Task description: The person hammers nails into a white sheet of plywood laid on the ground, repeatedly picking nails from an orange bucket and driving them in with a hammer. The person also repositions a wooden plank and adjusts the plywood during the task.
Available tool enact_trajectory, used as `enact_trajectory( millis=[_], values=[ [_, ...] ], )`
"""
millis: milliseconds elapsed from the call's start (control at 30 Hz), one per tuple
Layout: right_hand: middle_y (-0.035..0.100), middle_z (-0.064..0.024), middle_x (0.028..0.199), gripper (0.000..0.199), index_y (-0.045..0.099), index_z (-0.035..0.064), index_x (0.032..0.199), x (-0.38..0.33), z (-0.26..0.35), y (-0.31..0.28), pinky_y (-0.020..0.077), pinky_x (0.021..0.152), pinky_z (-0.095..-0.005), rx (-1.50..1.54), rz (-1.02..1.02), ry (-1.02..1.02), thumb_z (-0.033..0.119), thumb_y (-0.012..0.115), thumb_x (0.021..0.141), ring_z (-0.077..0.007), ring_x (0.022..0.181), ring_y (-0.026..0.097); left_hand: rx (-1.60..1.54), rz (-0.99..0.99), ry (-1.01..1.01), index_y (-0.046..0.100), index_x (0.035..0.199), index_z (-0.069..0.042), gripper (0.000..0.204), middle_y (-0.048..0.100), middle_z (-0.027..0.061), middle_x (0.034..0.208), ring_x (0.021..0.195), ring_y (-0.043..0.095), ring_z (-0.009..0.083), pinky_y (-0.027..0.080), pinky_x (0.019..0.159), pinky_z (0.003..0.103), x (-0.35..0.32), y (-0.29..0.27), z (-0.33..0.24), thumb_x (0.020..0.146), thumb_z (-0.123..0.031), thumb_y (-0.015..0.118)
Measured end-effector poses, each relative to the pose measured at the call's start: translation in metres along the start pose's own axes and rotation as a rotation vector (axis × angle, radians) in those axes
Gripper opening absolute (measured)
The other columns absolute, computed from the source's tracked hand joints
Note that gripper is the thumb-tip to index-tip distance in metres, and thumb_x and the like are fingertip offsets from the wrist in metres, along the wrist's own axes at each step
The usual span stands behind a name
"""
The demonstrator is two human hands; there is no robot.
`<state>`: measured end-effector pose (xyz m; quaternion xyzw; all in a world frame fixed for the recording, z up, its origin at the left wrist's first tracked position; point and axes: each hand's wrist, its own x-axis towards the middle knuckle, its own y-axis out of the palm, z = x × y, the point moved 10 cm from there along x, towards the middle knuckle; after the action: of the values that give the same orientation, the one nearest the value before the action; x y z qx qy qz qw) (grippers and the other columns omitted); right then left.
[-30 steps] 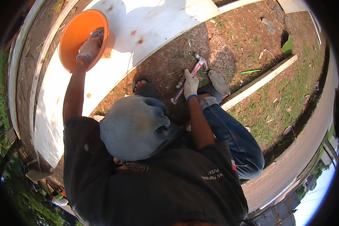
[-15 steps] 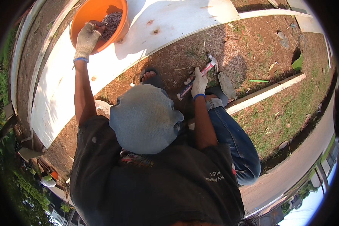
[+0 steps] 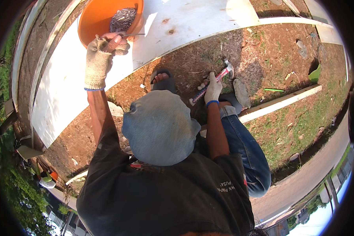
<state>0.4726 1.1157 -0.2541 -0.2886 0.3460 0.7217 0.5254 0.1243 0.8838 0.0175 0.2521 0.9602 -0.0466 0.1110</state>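
My left hand [image 3: 100, 59], in a fingerless-looking knitted work glove, pinches a nail [image 3: 134, 34] between thumb and finger, its shaft pointing right. It is just at the near rim of an orange bucket [image 3: 91, 23], over a pale plywood board. Inside the bucket lies a heap of nails [image 3: 124, 19]. Lower down and to the right, my gloved right hand [image 3: 212, 89] is closed round the handle of a claw hammer [image 3: 224, 72]. The hammer's metal head points up and away, above the bare ground near my foot.
The plywood board [image 3: 63, 98] curves across the far left. A long timber batten [image 3: 283, 103] lies on the soil at right, beside a flat stone [image 3: 241, 93] and a thin green stick [image 3: 274, 90]. My sandalled foot [image 3: 161, 78] is between the board and the hammer.
My left hand has come out of the bucket, toward me and to the right, with a nail in its fingers. The right hand keeps its hold on the hammer.
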Motion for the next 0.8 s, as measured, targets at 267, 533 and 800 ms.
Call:
enact_trajectory(
  millis=[267, 533, 800],
  values=[
    [0.052, -0.0053, 0.068, 0.027, 0.051, 0.0109, 0.096, -0.006, -0.004, 0.01, 0.0487, 0.043, -0.0392, 0.007, 0.012, 0.038, 0.029, 0.07, 0.099, -0.0208, 0.05, 0.052, 0.021, -0.168, -0.247, 0.071, 0.11, 0.009, 0.022, 0.076, 0.0161, 0.09, 0.079, 0.076, 0.0208, 0.062, 0.073, 0.029, 0.0, 0.021, 0.141, 0.101, -0.011, 0.069],
    [0.052, -0.0055, 0.067, 0.03, 0.052, 0.0102, 0.094, -0.001, -0.009, 0.004, 0.049, 0.045, -0.0399, -0.017, -0.009, 0.045, 0.033, 0.071, 0.099, -0.0209, 0.051, 0.052, 0.057, -0.04, -0.035, 0.071, 0.107, 0.005, 0.016, 0.077, 0.0122, 0.088, 0.083, 0.076, 0.0183, 0.062, 0.076, 0.029, -0.011, 0.051, 0.033, 0.099, -0.009, 0.07],
    [0.052, -0.0057, 0.068, 0.03, 0.052, 0.011, 0.094, -0.002, -0.005, 0.005, 0.0487, 0.045, -0.0408, -0.012, 0.016, 0.039, 0.033, 0.072, 0.098, -0.0214, 0.052, 0.052, 0.296, -0.364, 0.15, 0.073, 0.107, 0.004, 0.022, 0.077, 0.0135, 0.092, 0.083, 0.075, 0.0172, 0.061, 0.075, 0.03, 0.041, -0.062, -0.052, 0.099, -0.016, 0.073]
  ],
)
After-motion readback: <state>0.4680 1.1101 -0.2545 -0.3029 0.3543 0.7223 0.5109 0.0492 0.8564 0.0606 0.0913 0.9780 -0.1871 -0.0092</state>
